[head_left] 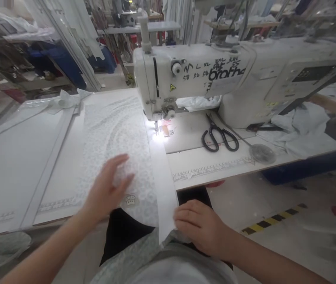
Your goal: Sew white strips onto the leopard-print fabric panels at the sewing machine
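A pale patterned fabric piece (117, 138) lies on the table, left of the sewing machine's needle, and hangs over the front edge. Along its right side runs a plain white strip (163, 177), which reaches back under the lit presser foot (156, 128). My left hand (107, 187) is over the patterned fabric with thumb and fingers apart, holding nothing. A small printed label (130, 200) shows close to it. My right hand (199, 225) has its fingers closed on the strip's right edge, near the lower end in front of the table.
A white sewing machine (191, 75) stands at the back. Black-handled scissors (219, 136) lie right of the needle, beside a round-ended clear tool (261, 154). A printed ruler (212, 169) follows the front edge. Crumpled white fabric (301, 126) sits far right.
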Motion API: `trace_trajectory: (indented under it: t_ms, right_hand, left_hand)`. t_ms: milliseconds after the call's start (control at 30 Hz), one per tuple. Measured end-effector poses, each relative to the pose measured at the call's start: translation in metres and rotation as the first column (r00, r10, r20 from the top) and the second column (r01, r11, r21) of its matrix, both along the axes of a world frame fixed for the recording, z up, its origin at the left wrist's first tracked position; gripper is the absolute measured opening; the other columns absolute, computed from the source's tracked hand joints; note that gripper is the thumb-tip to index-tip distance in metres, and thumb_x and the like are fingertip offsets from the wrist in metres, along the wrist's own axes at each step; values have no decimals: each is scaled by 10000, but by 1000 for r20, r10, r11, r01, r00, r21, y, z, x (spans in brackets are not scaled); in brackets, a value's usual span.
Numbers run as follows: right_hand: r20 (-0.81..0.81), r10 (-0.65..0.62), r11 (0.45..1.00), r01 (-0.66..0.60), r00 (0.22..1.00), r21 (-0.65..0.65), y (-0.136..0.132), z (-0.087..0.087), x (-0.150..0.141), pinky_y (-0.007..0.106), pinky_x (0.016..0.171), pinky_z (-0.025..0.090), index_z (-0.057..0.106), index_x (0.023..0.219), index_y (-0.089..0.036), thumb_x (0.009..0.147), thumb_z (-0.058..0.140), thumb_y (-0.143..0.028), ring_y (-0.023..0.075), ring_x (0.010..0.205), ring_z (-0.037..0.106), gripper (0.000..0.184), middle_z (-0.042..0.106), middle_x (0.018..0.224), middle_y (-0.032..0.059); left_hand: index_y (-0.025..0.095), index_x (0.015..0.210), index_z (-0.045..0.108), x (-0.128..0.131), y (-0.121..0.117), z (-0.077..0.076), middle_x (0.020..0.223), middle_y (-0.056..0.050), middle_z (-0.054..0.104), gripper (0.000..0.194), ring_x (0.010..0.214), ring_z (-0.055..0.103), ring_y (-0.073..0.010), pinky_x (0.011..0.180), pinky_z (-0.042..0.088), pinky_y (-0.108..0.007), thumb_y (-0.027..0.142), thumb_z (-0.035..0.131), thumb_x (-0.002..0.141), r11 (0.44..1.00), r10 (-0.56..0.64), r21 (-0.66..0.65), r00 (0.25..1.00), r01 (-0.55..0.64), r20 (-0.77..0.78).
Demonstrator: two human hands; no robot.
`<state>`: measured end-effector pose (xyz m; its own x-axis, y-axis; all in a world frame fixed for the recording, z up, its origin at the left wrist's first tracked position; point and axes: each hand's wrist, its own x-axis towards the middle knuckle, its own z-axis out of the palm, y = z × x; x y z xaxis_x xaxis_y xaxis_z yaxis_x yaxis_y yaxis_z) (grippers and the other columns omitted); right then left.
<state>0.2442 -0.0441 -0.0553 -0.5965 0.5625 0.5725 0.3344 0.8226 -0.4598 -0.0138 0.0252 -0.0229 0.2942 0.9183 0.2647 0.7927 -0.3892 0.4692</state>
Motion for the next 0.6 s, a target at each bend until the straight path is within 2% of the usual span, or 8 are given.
trace_trajectory:
  t_ms: [67,167,233,333,400,467,533,600]
  right_hand:
    - [22,14,999,-14,1000,-29,0,3,-3,311,742,488,603,889,-114,870,446,-35,167,860,557,177,660,882,73]
    - [46,32,997,-28,998,-76,-1,3,-10,313,749,480,601,880,-120,873,433,-34,167,851,557,189,654,874,63]
    - [51,37,995,-32,998,-94,0,1,-14,310,753,476,601,876,-118,876,445,-43,166,856,558,173,652,875,63]
    - [45,11,996,-7,999,-90,1,-3,-19,304,747,475,606,854,-104,862,473,-37,163,841,563,150,655,862,65]
    - [30,-10,997,13,1000,-72,3,-3,-21,302,713,482,613,834,-100,855,465,-38,164,802,569,162,657,831,72]
    - [17,-31,998,32,999,-46,4,-1,-23,293,655,485,622,817,-105,855,454,-56,166,754,574,180,659,790,74]
    - [2,-59,998,59,998,7,5,1,-24,275,609,480,628,796,-113,854,453,-61,160,709,580,191,662,749,66]
    - [-16,-92,994,92,996,56,6,3,-26,253,588,474,626,768,-121,853,465,-57,146,674,588,193,663,706,50]
  left_hand:
    - [178,1257,425,-28,26,-2,1352,-112,431,457,1276,353,-273,1022,344,-464,421,436,870,992,110,-49,983,-118,-148]
    - [156,1297,404,-59,55,-5,1398,-107,386,563,1317,292,-276,1076,269,-470,497,425,850,994,48,-82,954,-75,-297]
    - [161,1323,381,-64,65,-3,1428,-94,347,599,1334,261,-278,1082,261,-476,522,418,847,992,4,-118,938,-48,-347]
    - [134,1306,411,-46,61,5,1429,-128,334,593,1333,247,-327,1052,289,-534,510,432,847,981,87,-133,928,-144,-363]
    - [154,1282,440,-22,47,8,1422,-122,347,519,1318,284,-324,1031,330,-537,461,437,864,983,85,-133,954,-128,-288]
    - [222,1278,439,3,29,7,1421,-64,363,425,1307,326,-271,1026,371,-494,400,418,893,984,-71,-175,985,43,-157]
    - [241,1281,424,21,13,0,1403,-47,396,391,1316,316,-241,1038,368,-479,350,413,906,960,-215,-199,974,197,-75]
    - [235,1289,414,29,5,-7,1394,-57,410,404,1330,286,-253,1053,330,-510,336,439,899,942,-282,-214,956,260,-81]
